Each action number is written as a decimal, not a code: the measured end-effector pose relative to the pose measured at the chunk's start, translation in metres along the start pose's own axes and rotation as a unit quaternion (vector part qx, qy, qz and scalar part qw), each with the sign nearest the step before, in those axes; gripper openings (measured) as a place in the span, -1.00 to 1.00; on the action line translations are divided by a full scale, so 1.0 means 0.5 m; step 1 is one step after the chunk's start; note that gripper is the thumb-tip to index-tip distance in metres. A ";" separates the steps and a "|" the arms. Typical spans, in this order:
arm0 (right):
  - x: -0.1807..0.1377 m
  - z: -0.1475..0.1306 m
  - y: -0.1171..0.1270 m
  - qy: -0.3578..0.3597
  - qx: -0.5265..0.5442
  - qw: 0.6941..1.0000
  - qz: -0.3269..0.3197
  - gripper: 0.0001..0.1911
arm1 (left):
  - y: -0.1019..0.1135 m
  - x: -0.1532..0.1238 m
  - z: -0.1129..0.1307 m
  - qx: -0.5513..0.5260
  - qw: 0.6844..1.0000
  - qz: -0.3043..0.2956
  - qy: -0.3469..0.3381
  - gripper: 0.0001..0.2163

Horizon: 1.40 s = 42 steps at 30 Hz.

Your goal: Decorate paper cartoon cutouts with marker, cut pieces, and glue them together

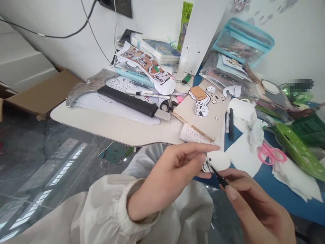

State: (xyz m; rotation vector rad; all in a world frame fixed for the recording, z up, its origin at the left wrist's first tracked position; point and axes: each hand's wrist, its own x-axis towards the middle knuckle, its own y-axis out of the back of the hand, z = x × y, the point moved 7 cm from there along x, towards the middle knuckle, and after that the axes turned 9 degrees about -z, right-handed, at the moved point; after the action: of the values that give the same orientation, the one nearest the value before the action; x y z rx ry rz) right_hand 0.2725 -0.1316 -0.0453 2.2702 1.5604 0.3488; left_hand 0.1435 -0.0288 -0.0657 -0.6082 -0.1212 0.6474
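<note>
Right hand [256, 206]: closed in a pinch around a black pen [218, 177], thumb on top, the tip set against the paper piece.
Pen tip: touching the left end of a white paper cutout [219, 160], beside small dark marks there.
Left hand [172, 173]: curled, thumb and fingertips nipping the cutout's left end; a pale sleeve [106, 210] covers the wrist.
Cutout's place: held in the air just off the near edge of the blue desk [291, 200].
Progress, as judged: the piece is already cut free; only one end carries ink and the rest is plain white, so most of the drawing looks undone.
Near edge: white paper scraps [241, 157] and pink scissors [271, 154].
Middle of the surface: a beige board [203, 123] with finished cut figures [200, 98] lying on it.
Far edge: a printed character sheet [147, 66], seemingly uncut, and a teal pencil case [243, 40].
</note>
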 end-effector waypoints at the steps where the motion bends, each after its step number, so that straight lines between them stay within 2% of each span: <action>1: -0.002 0.004 0.002 -0.004 -0.003 1.000 -0.002 -0.87 | 0.002 0.001 0.001 -0.006 1.000 0.004 -0.001 -0.81; 3: -0.008 0.017 0.012 -0.023 -0.003 1.000 0.009 -0.90 | 0.006 0.004 0.002 -0.020 1.000 0.010 -0.006 -0.82; 6: -0.020 0.038 0.035 -0.060 0.057 0.993 0.084 -0.83 | 0.010 0.008 0.003 -0.035 0.999 0.017 -0.008 -0.82; 8: -0.022 0.040 0.040 -0.062 0.117 0.981 0.141 -0.81 | 0.010 0.009 0.002 -0.039 0.999 0.017 -0.005 -0.82; 10: -0.015 0.031 0.030 -0.051 0.136 0.975 0.170 -0.80 | 0.005 0.007 0.001 -0.033 0.999 0.017 -0.003 -0.82; 14: 0.015 0.017 -0.015 -0.053 0.111 0.984 0.128 -0.78 | -0.008 -0.003 0.009 0.005 0.999 0.034 -0.004 -0.79; 17: 0.026 0.016 -0.031 -0.051 0.143 0.982 0.110 -0.80 | -0.020 -0.012 0.018 0.021 0.999 0.037 -0.005 -0.79; 22: 0.020 0.010 -0.022 -0.044 0.222 0.966 0.127 -0.79 | -0.025 -0.019 0.021 0.012 1.000 0.005 -0.001 -0.79; 27: 0.019 0.007 -0.016 -0.022 0.226 0.968 0.102 -0.79 | -0.026 -0.014 0.001 -0.035 0.998 -0.033 0.034 -0.83; 42: 0.009 0.021 -0.014 -0.033 0.227 0.970 0.079 -0.79 | -0.029 -0.010 -0.014 -0.076 0.994 -0.048 0.066 -0.85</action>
State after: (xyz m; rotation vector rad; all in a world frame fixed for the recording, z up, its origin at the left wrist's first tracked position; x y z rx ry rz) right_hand 0.2723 -0.1269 -0.0578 2.7261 1.5529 -0.0564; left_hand 0.1496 -0.0444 -0.0628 -0.7860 -0.0766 0.5063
